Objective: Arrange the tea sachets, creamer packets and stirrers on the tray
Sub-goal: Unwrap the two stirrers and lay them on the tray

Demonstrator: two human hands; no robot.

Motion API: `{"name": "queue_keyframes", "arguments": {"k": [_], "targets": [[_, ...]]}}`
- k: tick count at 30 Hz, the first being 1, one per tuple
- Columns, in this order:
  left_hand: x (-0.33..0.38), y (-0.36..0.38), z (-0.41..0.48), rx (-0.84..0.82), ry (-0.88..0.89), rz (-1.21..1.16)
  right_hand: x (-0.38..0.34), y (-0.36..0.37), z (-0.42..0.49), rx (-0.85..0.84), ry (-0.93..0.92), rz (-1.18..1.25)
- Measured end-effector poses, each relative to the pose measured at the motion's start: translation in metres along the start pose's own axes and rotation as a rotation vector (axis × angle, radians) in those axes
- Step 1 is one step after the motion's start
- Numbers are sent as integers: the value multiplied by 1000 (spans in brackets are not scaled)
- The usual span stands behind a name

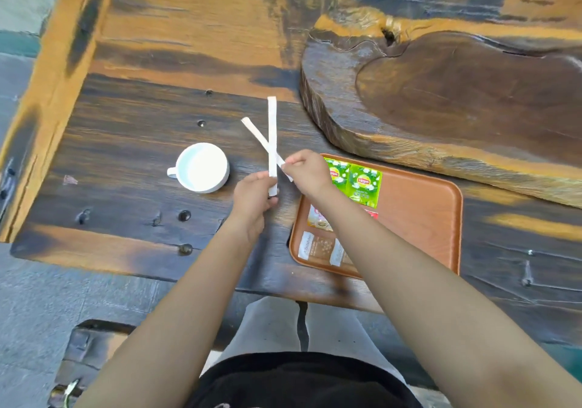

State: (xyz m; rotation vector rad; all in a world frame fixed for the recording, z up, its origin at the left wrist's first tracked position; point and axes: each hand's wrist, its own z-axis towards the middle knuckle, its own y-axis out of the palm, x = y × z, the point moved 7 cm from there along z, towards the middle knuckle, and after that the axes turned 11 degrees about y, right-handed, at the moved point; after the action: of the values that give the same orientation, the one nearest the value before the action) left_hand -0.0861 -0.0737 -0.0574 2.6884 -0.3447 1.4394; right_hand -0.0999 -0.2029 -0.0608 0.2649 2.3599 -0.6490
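Two paper-wrapped stirrers cross in an X above the dark wooden table, left of the tray. My left hand (253,191) grips the lower end of the upright stirrer (272,124). My right hand (304,169) pinches the lower end of the slanted stirrer (255,133). The brown tray (419,218) holds two green tea sachets (364,184) at its far left corner. Nearer me lie a creamer packet (318,218) and pale brown packets (316,248), partly hidden by my right forearm.
A white cup (201,168) stands on the table to the left of my hands. A large carved wooden slab (456,92) fills the far right, just behind the tray. The table's near edge runs below the tray, with my lap beneath it.
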Motion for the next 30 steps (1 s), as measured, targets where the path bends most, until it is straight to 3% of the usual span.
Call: {"name": "queue_keyframes", "arguments": {"k": [11,19,30], "targets": [[44,84,-38,-294,167,31,24,-100,-61,-37,51,451],[52,134,-62,-382,226,102,47,-159,-89,70,-88,415],[18,180,-90,-430,64,58,106,-198,-102,108,-69,466]]}}
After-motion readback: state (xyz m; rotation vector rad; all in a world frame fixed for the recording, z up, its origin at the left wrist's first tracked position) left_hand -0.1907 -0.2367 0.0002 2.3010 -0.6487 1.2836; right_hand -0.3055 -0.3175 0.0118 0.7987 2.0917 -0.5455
